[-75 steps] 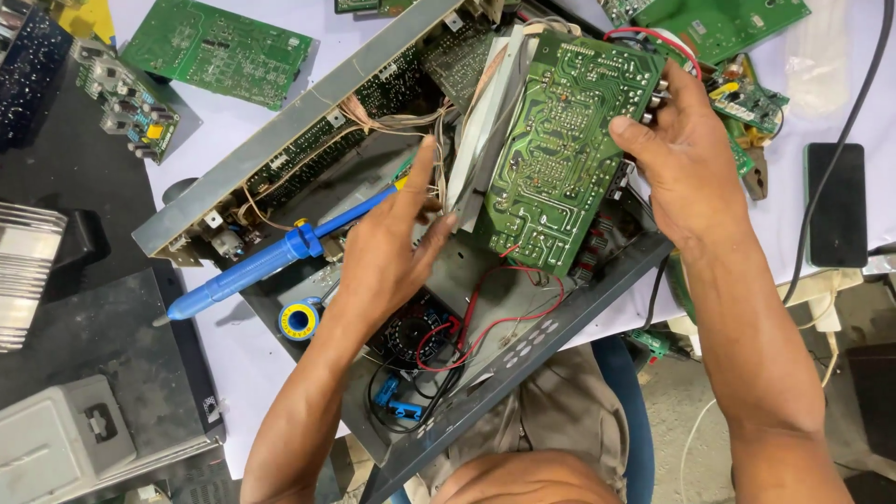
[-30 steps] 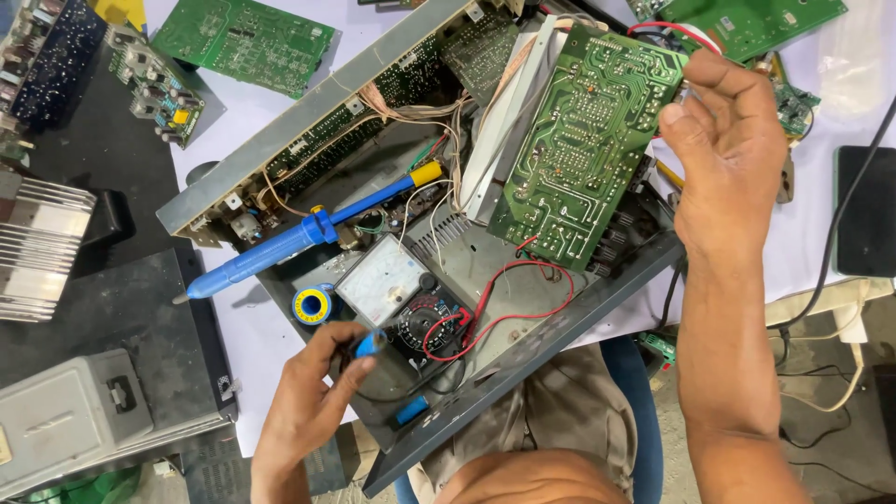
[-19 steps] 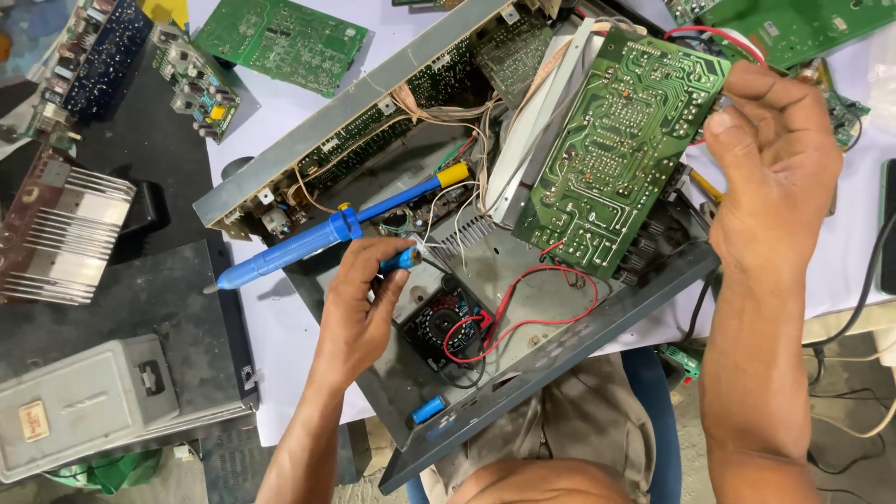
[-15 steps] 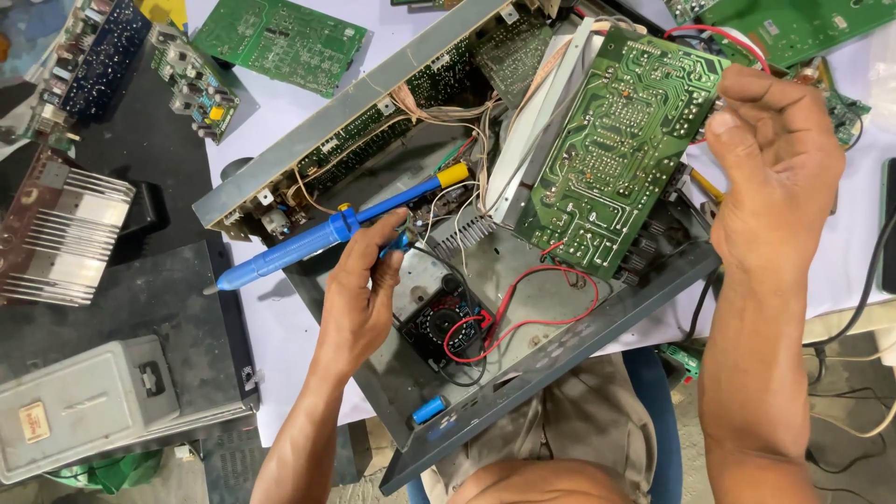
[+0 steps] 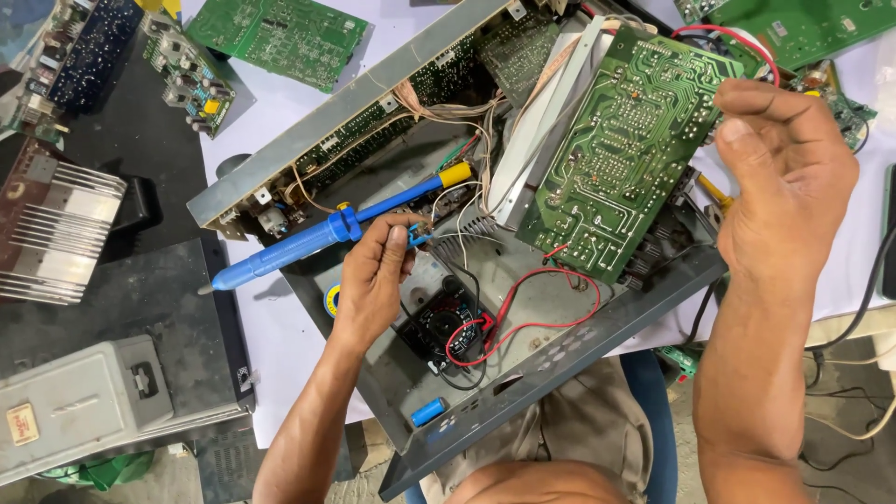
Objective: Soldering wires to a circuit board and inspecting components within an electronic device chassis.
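Note:
An open metal chassis full of wiring lies in front of me. My right hand grips the right edge of a green circuit board and holds it tilted up out of the chassis. My left hand pinches a small blue-handled item at its fingertips, just under a blue desoldering pump with a yellow tip that rests across the chassis wall. Below the hand sits a black meter with red and black leads.
A finned heat sink and a grey metal box are at the left. More green boards lie at the top. A blue cylinder lies in the chassis corner, and a solder roll sits beside my left hand.
My left hand dropped to the chassis floor, picked up the small blue item and rose to the wires by the pump. My right hand kept the board raised.

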